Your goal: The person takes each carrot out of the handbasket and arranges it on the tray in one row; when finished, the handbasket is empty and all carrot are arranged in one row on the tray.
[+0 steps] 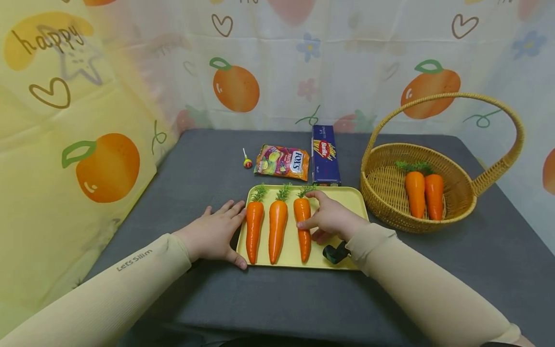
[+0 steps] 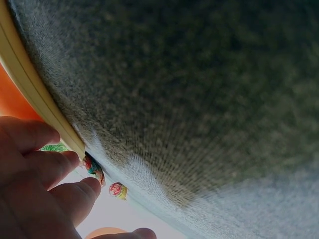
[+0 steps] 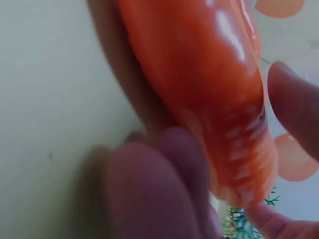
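Three toy carrots lie side by side on a yellow tray, green tops pointing away: a left carrot, a middle carrot and a right carrot. My right hand holds the right carrot, thumb across its body and one finger by its leaves; in the right wrist view, fingers lie against that carrot. At the tray's left edge rests my left hand, fingers spread and thumb by the near corner. The left wrist view shows those fingers beside the tray rim.
A wicker basket with a tall handle stands at the right, two carrots inside. Behind the tray lie a lollipop, a candy bag and a blue spaghetti box. A dark strap hangs at the right wrist.
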`<state>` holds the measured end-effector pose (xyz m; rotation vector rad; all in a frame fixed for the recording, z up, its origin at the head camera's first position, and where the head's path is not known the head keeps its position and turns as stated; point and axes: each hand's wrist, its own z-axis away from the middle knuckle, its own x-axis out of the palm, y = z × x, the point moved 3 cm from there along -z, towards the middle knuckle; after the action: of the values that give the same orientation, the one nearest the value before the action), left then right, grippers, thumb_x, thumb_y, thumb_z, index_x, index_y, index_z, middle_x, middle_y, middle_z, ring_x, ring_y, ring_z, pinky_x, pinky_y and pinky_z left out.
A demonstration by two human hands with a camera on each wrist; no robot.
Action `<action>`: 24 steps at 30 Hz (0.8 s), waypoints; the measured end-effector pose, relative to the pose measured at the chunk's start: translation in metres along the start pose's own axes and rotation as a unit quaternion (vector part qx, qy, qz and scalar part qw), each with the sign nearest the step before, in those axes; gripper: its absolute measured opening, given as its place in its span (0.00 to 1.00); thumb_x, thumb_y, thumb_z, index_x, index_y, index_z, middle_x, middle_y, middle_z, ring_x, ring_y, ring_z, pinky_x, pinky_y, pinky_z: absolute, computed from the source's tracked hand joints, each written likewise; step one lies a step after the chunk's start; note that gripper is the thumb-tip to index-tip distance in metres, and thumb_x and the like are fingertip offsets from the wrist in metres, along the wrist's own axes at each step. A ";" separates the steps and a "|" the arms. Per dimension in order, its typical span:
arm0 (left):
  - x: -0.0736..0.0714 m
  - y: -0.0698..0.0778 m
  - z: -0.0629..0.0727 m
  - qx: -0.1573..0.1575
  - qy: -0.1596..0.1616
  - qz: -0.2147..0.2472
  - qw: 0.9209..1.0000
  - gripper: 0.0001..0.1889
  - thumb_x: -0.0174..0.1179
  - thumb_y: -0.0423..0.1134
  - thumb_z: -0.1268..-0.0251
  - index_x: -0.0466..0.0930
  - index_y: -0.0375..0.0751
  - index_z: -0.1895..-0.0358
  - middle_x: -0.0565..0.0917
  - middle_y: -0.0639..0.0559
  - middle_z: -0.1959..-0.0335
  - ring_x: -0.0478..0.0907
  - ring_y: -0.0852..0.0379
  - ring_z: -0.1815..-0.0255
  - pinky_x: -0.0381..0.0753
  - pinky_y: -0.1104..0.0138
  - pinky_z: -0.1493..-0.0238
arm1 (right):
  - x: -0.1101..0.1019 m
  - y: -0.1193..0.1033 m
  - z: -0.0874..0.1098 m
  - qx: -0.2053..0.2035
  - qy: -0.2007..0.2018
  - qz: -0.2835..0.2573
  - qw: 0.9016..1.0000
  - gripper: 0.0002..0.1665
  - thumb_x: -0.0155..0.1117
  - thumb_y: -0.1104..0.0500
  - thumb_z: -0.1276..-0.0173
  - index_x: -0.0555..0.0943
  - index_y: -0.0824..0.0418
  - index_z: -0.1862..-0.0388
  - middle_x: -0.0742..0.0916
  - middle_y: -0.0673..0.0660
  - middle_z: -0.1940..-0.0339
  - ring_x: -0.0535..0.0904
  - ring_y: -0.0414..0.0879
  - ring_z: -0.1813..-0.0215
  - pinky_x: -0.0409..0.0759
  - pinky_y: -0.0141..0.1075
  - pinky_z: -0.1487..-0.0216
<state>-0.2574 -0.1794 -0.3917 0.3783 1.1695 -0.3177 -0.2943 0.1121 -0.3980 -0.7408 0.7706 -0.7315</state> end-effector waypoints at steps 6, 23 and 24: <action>0.000 0.000 -0.001 -0.001 0.000 0.003 1.000 0.79 0.72 0.87 0.58 0.52 0.37 0.09 0.51 0.37 0.07 0.45 0.31 0.07 0.51 0.19 0.22 | -0.011 0.001 0.004 0.007 0.008 0.036 0.999 0.55 0.79 0.47 0.26 0.56 0.49 0.11 0.81 0.71 0.33 0.89 0.56 0.64 0.91 0.43 0.65; -0.001 -0.002 -0.001 0.002 -0.001 0.003 1.000 0.79 0.72 0.87 0.58 0.52 0.36 0.09 0.52 0.37 0.08 0.46 0.31 0.07 0.51 0.18 0.22 | -0.091 -0.025 0.049 -0.055 -0.061 -0.068 0.994 0.50 0.42 0.29 0.11 0.44 0.55 0.06 0.68 0.74 0.20 0.91 0.57 0.45 0.93 0.45 0.52; -0.001 -0.002 -0.001 0.001 -0.002 0.002 1.000 0.79 0.72 0.87 0.58 0.52 0.36 0.09 0.52 0.37 0.07 0.45 0.31 0.07 0.51 0.18 0.22 | -0.097 -0.025 0.051 -0.064 -0.065 -0.077 0.993 0.51 0.41 0.28 0.12 0.44 0.54 0.06 0.69 0.73 0.21 0.91 0.54 0.46 0.93 0.45 0.51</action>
<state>-0.2590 -0.1807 -0.3915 0.3807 1.1642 -0.3162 -0.3101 0.1914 -0.3198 -0.9627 0.6502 -0.7683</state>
